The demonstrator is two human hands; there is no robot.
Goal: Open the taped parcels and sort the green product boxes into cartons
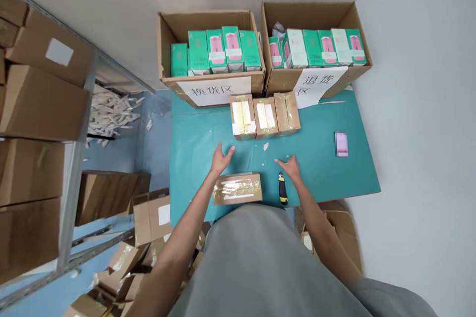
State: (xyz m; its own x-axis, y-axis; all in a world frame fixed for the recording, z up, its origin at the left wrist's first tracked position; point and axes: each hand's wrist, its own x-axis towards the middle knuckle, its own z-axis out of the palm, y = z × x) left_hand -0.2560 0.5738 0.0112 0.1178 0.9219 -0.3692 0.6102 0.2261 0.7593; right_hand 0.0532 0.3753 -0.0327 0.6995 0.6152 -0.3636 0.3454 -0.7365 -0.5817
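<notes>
My left hand (222, 159) hovers over the green table, thumb and fingers apart, holding nothing. Just nearer to me than that hand lies a taped cardboard box (238, 189). My right hand (290, 166) is also open, with its thumb spread, beyond a black and yellow utility knife (282, 189) that rests on the table. Farther back, three small taped cardboard parcels stand side by side: a left parcel (243, 118), a middle parcel (265, 118) and a right parcel (287, 113).
Two large cartons, the left one (171, 81) and the right one (277, 79), hold green and white product boxes and carry handwritten paper signs. A phone (341, 144) lies at the table's right. Shelving (80, 158) with cartons stands left; discarded boxes (122, 262) cover the floor.
</notes>
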